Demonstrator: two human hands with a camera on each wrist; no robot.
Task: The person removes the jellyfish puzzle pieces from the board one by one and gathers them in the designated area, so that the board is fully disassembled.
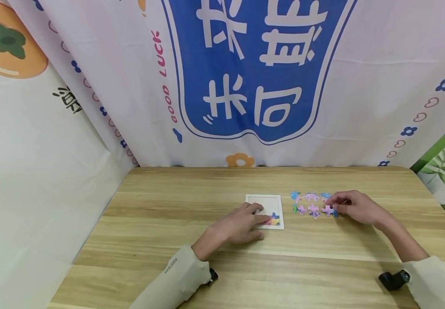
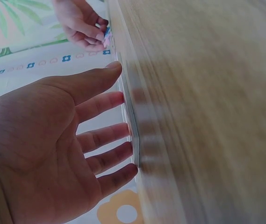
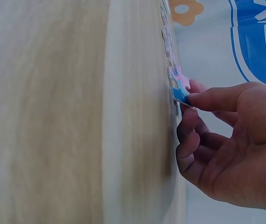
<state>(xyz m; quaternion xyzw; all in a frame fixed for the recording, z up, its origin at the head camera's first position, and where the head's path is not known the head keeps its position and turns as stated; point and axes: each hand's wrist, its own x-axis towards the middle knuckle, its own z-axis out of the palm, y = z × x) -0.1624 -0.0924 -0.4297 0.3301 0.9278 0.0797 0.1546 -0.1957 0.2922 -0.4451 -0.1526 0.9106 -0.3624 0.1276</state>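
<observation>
The pale wood-grain tabletop (image 1: 168, 240) looks like smooth laminate with a soft satin sheen. Under the left hand's (image 1: 241, 225) straight fingers lies a white rectangular puzzle tray (image 1: 265, 201) of thin matt card, its one filled corner colour-printed. Pinched between thumb and fingers of the right hand (image 1: 355, 208) is a small pink-and-blue jigsaw piece (image 3: 179, 86), flat card with a slightly glossy printed face. Just left of that pinch, the loose pastel puzzle pieces (image 1: 310, 204) look alike. Both sleeves are matt beige cloth; the printed white backdrop (image 1: 361, 86) is thin creased fabric.

Wooden table (image 1: 168, 240); printed cloth backdrop (image 1: 361, 86) behind, with perhaps 4 blue characters.
</observation>
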